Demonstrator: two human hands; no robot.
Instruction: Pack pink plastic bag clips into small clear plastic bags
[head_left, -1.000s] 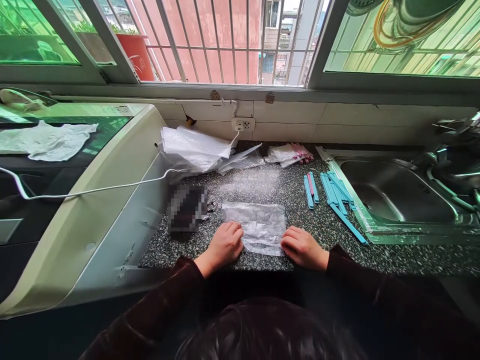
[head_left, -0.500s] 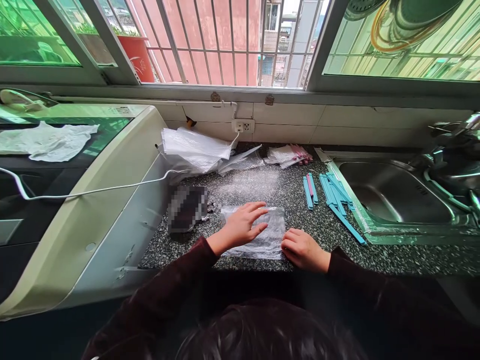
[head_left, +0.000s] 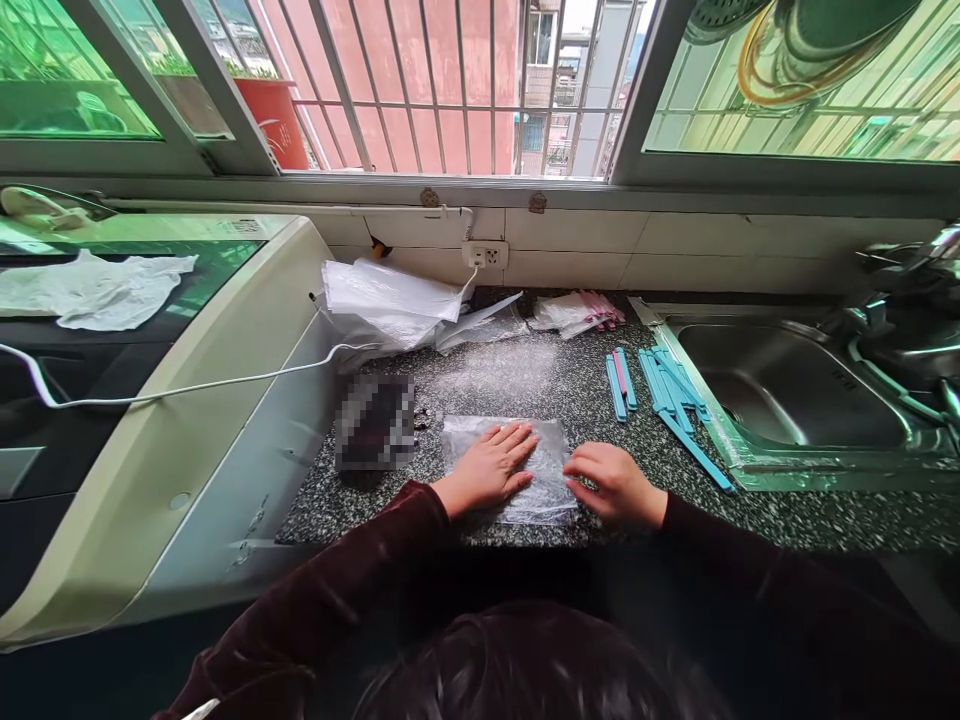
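Note:
A clear plastic bag (head_left: 551, 445) lies flat on the speckled countertop in front of me. My left hand (head_left: 495, 465) rests palm down on its middle, fingers stretched out, hiding part of the plastic. At the bag's right edge is my right hand (head_left: 611, 485); its fingers are bent, with a small gap between thumb and forefinger and nothing seen in it. Farther right lie several light-blue sealing clips (head_left: 664, 385), and a pink strip (head_left: 621, 370) sits between two blue ones.
A stack of white plastic bags (head_left: 390, 300) leans at the back left, beside small bags with pink clips (head_left: 577, 312). A blurred-out dark object (head_left: 375, 420) lies left of my hands. The sink (head_left: 810, 400) is right, a washing machine (head_left: 225, 430) left, with a white cable (head_left: 225, 380) crossing it.
My left hand has lifted from the bag's lower left edge, moved onto its middle and flattened there. My right hand has loosened its fingers at the right edge.

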